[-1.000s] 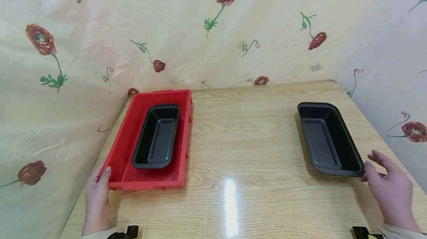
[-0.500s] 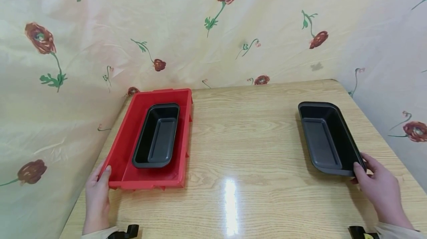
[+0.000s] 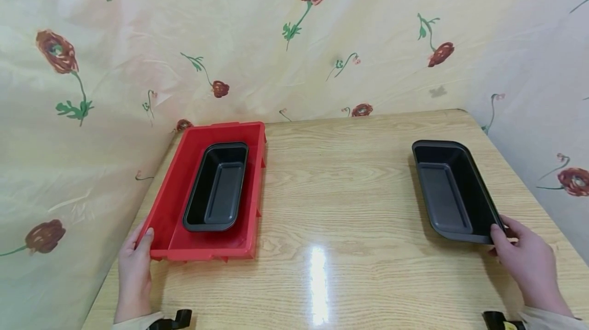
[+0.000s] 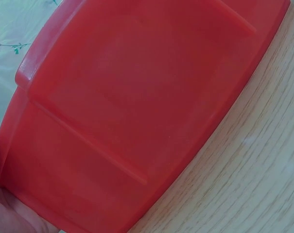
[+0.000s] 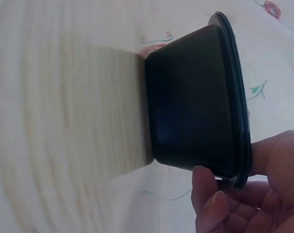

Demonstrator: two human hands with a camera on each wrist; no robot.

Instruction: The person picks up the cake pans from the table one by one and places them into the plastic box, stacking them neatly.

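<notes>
At the left of the head view lies a red plastic tray (image 3: 161,217), its near left corner gripped by my left hand (image 3: 134,273) with the thumb over the rim. Inside it sits a black loaf pan (image 3: 223,192). A second black loaf pan (image 3: 444,199) stands on the table at the right. My right hand (image 3: 526,263) pinches that pan's near right corner, thumb on top of the rim. In the right wrist view, fingers (image 5: 210,208) curl below the rim. The left wrist view shows the tray's outer wall (image 4: 137,97), with part of the hand at the lower left.
Both containers rest on a light wood-grain table (image 3: 340,187). A flower-patterned cloth (image 3: 257,38) hangs behind the table and along its sides. A bright light reflection falls on the near middle of the tabletop.
My right hand has moved left onto the right loaf pan's near corner and taken hold of its rim. The left hand, tray and both pans look unmoved.
</notes>
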